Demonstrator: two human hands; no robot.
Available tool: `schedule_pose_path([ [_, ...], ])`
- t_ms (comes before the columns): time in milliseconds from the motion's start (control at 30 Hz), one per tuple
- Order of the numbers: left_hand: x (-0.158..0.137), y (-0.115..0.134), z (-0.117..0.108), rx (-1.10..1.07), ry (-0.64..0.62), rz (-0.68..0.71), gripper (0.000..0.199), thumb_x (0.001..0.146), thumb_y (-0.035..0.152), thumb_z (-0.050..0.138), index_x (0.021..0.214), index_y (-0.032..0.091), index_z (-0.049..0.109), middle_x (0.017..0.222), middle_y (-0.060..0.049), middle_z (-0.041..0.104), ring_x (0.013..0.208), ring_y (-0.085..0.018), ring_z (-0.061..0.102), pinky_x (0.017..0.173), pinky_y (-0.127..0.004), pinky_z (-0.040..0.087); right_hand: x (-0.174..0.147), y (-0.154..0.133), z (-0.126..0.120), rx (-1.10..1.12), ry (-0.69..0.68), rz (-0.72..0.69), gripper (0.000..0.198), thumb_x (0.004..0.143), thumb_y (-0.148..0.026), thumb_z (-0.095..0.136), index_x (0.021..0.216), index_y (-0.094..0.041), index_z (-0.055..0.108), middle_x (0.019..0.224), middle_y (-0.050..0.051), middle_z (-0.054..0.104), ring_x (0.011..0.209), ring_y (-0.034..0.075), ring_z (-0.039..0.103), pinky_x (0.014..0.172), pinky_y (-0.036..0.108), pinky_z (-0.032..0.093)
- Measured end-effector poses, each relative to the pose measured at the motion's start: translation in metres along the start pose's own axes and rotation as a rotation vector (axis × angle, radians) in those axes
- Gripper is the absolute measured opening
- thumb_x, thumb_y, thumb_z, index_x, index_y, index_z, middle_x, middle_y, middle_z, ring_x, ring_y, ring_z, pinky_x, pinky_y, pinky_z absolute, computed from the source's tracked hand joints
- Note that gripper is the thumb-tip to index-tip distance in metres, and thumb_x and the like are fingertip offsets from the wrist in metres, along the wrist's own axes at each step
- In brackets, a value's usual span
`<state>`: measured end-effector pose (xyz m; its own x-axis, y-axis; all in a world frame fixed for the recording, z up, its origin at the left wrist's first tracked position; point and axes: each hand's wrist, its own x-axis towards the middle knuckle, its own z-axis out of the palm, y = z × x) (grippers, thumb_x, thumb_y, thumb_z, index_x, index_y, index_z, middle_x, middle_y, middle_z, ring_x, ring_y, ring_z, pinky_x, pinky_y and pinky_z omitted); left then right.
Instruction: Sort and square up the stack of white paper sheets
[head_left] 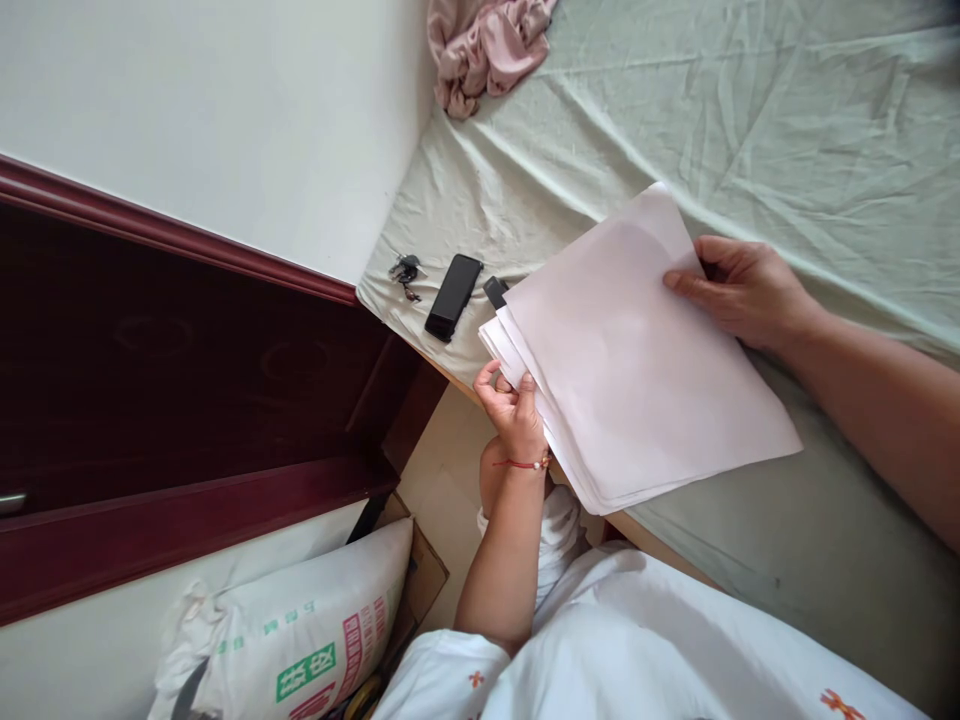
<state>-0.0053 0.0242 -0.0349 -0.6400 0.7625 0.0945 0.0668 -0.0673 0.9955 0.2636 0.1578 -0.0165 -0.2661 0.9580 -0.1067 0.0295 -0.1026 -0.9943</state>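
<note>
A stack of white paper sheets [637,350] is held between my two hands, over the front edge of the bed. My left hand [514,410] pinches the stack's left edge, thumb on top, where several sheets fan slightly apart. On the far right edge, my right hand [750,290] grips the paper with its thumb on the top sheet; the fingers behind are partly hidden. No writing shows on the top sheet. A black phone [454,297] lies on the bed sheet just left of the stack. Partly covered by the paper is a small dark object [496,291].
A bunch of keys [406,270] lies near the bed's corner by the wall. Crumpled pink cloth [491,50] rests at the back of the green bed sheet [750,120]. A dark red wooden cabinet [187,360] stands left, with a printed white sack [315,620] below it.
</note>
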Motion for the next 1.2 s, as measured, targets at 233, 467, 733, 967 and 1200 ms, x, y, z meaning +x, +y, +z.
schedule_pose_path([
  [233,0.000,-0.001,-0.002,0.033,-0.006,-0.010,0.068,0.077,0.053,0.089,0.128,0.023,0.057,0.111,-0.009,0.075,0.107,-0.023,0.073,0.099,-0.035,0.055,-0.002,-0.003,0.000,-0.134,-0.016,-0.018,0.031,0.086,-0.042,0.077,0.075,-0.020,0.057,0.066,-0.001,0.048,0.059,0.010,0.040,0.046,0.024,0.028],
  [467,-0.002,0.006,0.000,-0.099,-0.049,-0.059,0.025,0.083,0.036,0.083,0.098,0.021,0.071,0.103,-0.003,0.077,0.096,-0.017,0.069,0.093,-0.028,0.053,0.000,0.001,-0.002,-0.204,-0.007,-0.064,0.033,0.088,-0.035,0.072,0.071,-0.019,0.050,0.066,-0.002,0.041,0.059,0.009,0.035,0.050,0.026,0.025],
  [733,-0.004,0.010,0.002,-0.024,0.041,-0.102,0.035,0.081,0.051,0.081,0.096,0.022,0.069,0.102,-0.004,0.074,0.099,-0.020,0.069,0.094,-0.031,0.054,0.000,0.003,-0.002,-0.211,0.001,-0.044,0.034,0.088,-0.037,0.073,0.071,-0.020,0.049,0.065,-0.002,0.041,0.060,0.010,0.035,0.051,0.026,0.025],
  [967,-0.005,0.008,0.003,-0.053,-0.026,-0.085,0.042,0.073,0.050,0.092,0.098,0.022,0.074,0.105,-0.004,0.077,0.097,-0.019,0.070,0.095,-0.030,0.055,0.000,0.001,-0.002,-0.190,0.010,-0.040,0.023,0.089,-0.034,0.073,0.078,-0.019,0.059,0.068,-0.001,0.049,0.061,0.010,0.041,0.052,0.025,0.028],
  [1200,-0.003,0.008,0.001,-0.008,-0.011,-0.064,0.041,0.079,0.051,0.086,0.105,0.023,0.074,0.108,-0.006,0.077,0.109,-0.022,0.071,0.103,-0.034,0.054,0.002,0.001,0.000,-0.124,0.128,-0.053,0.020,0.090,-0.034,0.074,0.085,-0.020,0.060,0.071,0.000,0.053,0.062,0.010,0.043,0.052,0.025,0.031],
])
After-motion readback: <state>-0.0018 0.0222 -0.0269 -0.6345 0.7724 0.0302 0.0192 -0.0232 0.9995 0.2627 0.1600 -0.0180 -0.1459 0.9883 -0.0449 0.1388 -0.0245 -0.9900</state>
